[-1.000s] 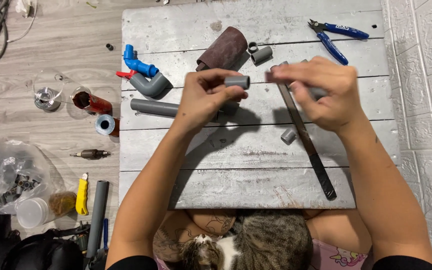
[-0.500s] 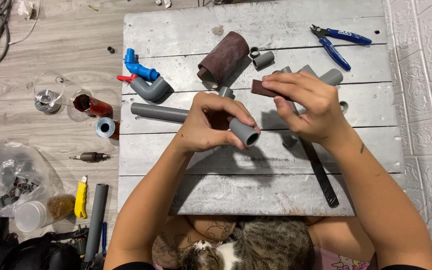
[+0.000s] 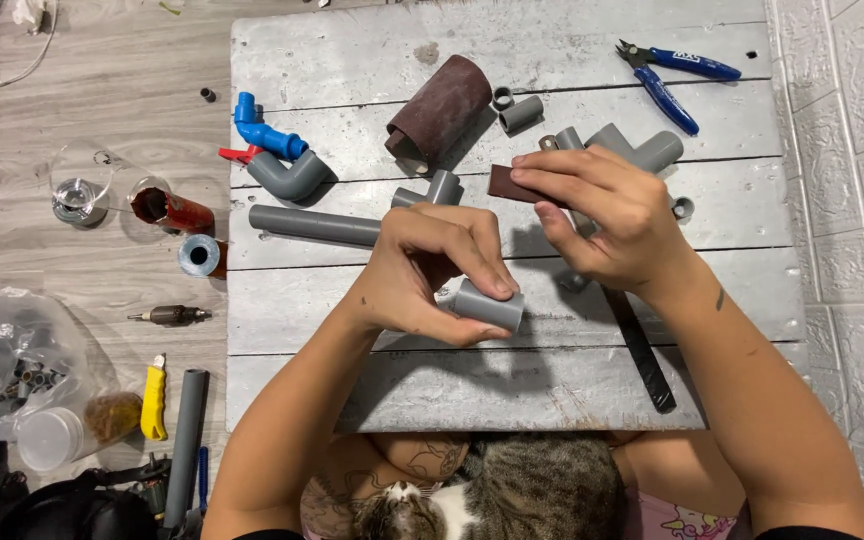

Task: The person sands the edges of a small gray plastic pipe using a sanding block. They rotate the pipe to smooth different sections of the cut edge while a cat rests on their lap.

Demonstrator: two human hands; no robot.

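Note:
My left hand [image 3: 432, 275] grips a short grey pipe piece [image 3: 489, 305] just above the grey wooden board [image 3: 572, 390]. My right hand [image 3: 607, 215] pinches a small dark brown strip of sandpaper [image 3: 512, 185] a little above and to the right of that pipe piece. A long dark blade-like tool [image 3: 642, 355] lies on the board, partly hidden under my right hand. A roll of brown sandpaper [image 3: 439, 110] lies further back on the board.
On the board lie a long grey pipe [image 3: 312, 225], a grey elbow with a blue valve [image 3: 277, 155], grey fittings [image 3: 632, 150] and blue pliers [image 3: 672, 75]. Bottles, a plastic bag [image 3: 2, 350] and tools sit on the floor at left. A tabby cat [image 3: 512, 495] lies in my lap.
My left hand lifted the short pipe piece off the board's middle and drew it toward me. My right hand left the long dark tool and now holds the sandpaper strip.

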